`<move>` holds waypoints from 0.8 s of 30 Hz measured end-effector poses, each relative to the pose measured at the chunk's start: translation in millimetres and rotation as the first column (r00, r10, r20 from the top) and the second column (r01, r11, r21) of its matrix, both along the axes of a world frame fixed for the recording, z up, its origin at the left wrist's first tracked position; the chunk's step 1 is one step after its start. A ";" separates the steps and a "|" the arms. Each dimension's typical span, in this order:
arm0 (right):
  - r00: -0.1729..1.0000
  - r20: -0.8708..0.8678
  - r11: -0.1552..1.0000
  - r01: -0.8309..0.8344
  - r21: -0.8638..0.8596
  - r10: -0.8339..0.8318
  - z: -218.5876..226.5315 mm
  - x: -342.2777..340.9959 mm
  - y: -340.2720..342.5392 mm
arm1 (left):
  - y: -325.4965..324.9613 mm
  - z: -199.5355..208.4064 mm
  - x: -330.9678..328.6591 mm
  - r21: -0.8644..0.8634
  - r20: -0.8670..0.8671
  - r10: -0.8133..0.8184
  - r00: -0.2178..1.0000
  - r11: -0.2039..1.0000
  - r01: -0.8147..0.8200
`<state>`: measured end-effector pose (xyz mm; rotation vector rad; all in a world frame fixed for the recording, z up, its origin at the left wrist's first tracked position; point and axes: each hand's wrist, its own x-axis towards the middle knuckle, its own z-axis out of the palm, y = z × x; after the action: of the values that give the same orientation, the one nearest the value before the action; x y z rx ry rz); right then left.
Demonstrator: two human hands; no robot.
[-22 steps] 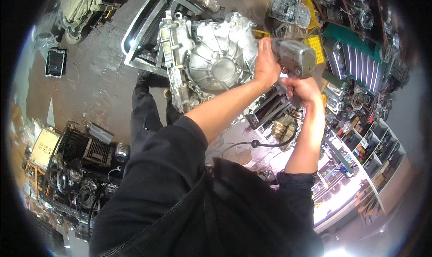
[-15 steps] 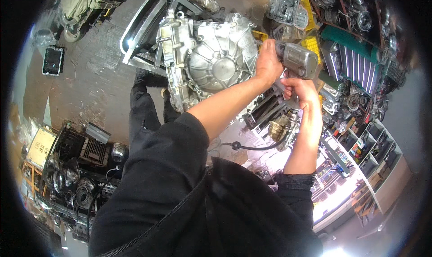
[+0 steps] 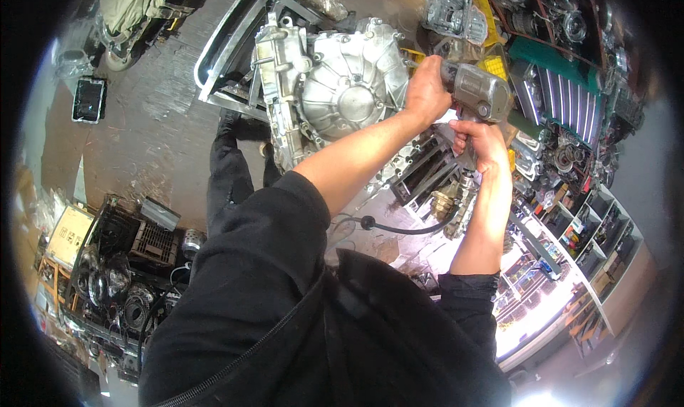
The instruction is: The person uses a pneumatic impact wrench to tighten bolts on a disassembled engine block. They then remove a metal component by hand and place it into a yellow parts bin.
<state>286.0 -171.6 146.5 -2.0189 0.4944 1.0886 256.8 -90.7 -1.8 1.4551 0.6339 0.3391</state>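
A large cast-metal transmission housing [image 3: 356, 103], silver with radiating ribs, stands in front of me. At its right side I hold a grey impact wrench [image 3: 481, 93]. My right hand [image 3: 483, 142] is closed round the wrench's handle below the body. My left hand [image 3: 427, 92] is closed about the front end of the wrench, close to the housing's right edge. The left fingers and the wrench's tip are mostly hidden behind that hand. A black air hose [image 3: 406, 229] runs below my forearms.
A metal frame stand [image 3: 214, 72] is beside the housing. Yellow crates [image 3: 491, 65] and metal parts crowd the right, near a white compartment shelf [image 3: 605, 264]. A cart of dark parts [image 3: 135, 264] stands at lower left. A black tray [image 3: 89, 99] lies on the floor.
The view has shifted slightly. The wrench and both hands sit a little farther right, and the wrench slightly higher, with the same hold on it.
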 end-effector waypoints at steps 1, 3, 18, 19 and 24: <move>1.000 0.001 1.000 -0.002 0.005 0.002 -0.9 -1.3 -1.1 | 0.4 2.4 -0.5 -0.005 -0.023 -0.007 1.000 1.000 0.007; 1.000 0.012 0.999 -0.012 0.031 0.011 -0.9 -4.1 -2.9 | 0.2 7.7 -2.5 -0.001 -0.039 0.008 0.999 1.000 -0.008; 0.979 0.069 0.974 0.180 0.138 -0.191 6.5 -38.4 -45.2 | -37.6 30.2 -20.6 0.024 -0.001 -0.009 1.000 1.000 0.009; 0.978 0.055 0.971 0.192 0.139 -0.202 4.1 -39.7 -49.5 | -39.7 27.6 -21.0 0.026 0.000 -0.020 1.000 0.999 0.020; 0.970 -0.005 0.961 0.240 0.136 -0.242 -11.6 -41.6 -63.8 | -48.5 15.0 -23.0 0.032 -0.022 -0.060 0.998 0.998 0.061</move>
<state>244.4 -235.4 135.0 -1.7928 0.6258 0.9355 233.8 -139.1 13.2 1.5073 0.6023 0.2880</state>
